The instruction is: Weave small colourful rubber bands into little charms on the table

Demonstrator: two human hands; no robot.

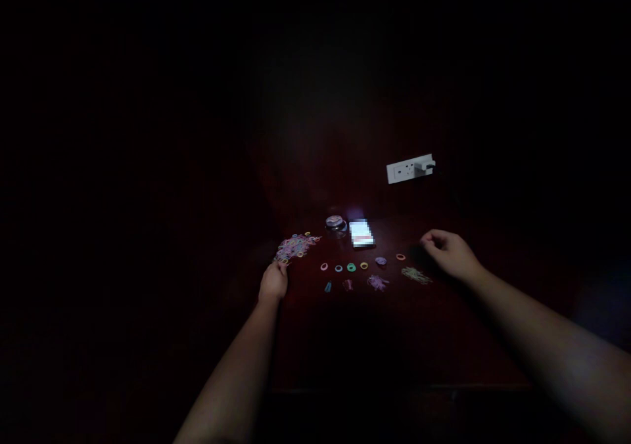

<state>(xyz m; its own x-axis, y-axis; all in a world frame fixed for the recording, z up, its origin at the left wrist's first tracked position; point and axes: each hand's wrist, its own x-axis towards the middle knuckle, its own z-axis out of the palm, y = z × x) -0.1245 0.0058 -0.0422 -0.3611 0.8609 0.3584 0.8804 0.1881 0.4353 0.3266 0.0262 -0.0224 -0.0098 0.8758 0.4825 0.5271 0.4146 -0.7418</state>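
Note:
My left hand (273,282) is closed at the near edge of a mixed pile of small colourful elastic bands (297,247). A yellowish ring shows right by its fingertips, but whether they grip it I cannot tell. Off to the right, my right hand (451,253) hovers with curled fingers, and anything inside them is hidden. Closest to it lies a bunch of pale yellow-green bands (417,275). Between the hands runs a row of ring-shaped hair ties, among them a green one (351,267) and an orange one (401,257). Below them sit purple bands (378,283), pink bands (348,285) and teal bands (328,287).
A clear round container (336,225) stands behind the row, beside a phone (361,232) with a lit screen. On the wall behind is a white socket (410,169) with a plug in it. The dark reddish table (315,358) ends at its front edge; the surroundings are very dark.

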